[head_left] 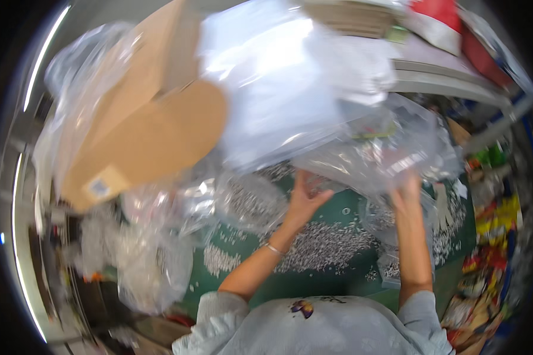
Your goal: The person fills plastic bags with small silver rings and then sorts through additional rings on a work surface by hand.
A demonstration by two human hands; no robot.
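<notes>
The left hand [305,200] is holding its thumb apart from its fingers; small grey pieces [326,245] are lying below them. Up and right, the clear plastic bag [361,165] is running lengthwise toward the right hand [406,190], which is overlapping it, nearer; whether those fingers are gripping, I cannot tell.
</notes>
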